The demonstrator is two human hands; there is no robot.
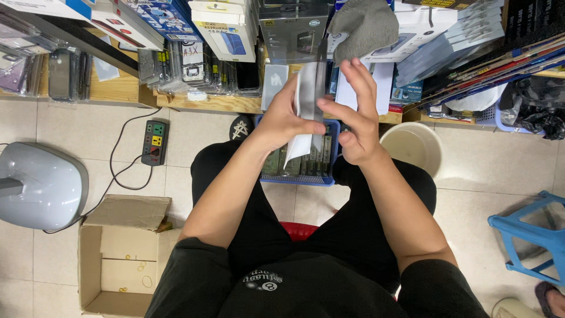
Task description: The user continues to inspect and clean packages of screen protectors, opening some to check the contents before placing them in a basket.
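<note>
My left hand (282,121) grips a thin white paper sleeve (304,112), held upright above my lap. Fingers of my right hand (356,112) pinch a dark flat sheet (321,65), seen edge-on, that sticks up out of the sleeve. Both hands hover over a blue basket (332,154) on the floor between my knees, filled with several flat packets. I sit on a red stool (300,229), wearing black clothes.
Low wooden shelves (212,103) with boxed and bagged phone accessories run along the top. A power strip (155,142) lies on the tiles at left, beside a grey fan base (41,185). An open cardboard box (118,265) sits lower left, a beige bucket (415,147) and a blue stool (529,235) at right.
</note>
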